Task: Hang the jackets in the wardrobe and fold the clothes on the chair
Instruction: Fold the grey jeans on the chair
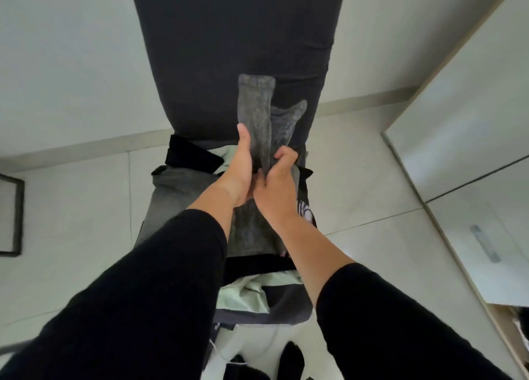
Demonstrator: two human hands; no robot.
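Note:
A dark chair [229, 50] with a tall black backrest stands in front of me, its seat piled with clothes. Both my hands hold a grey sock-like garment [256, 107] upright against the backrest. My left hand [240, 167] grips its left side with the thumb up. My right hand [279, 182] pinches its lower right part. A second grey piece [289, 122] hangs just behind it. Under my hands lie a grey garment [166, 199], a black one [191, 155], a mint-green one [246, 293] and a black piece with a white print [306, 210].
White wardrobe doors [472, 122] with a metal handle [485, 243] stand at the right. A dark-framed object [14, 216] leans at the left edge. Pale floor tiles surround the chair. Dark shoes [292, 359] lie by my feet.

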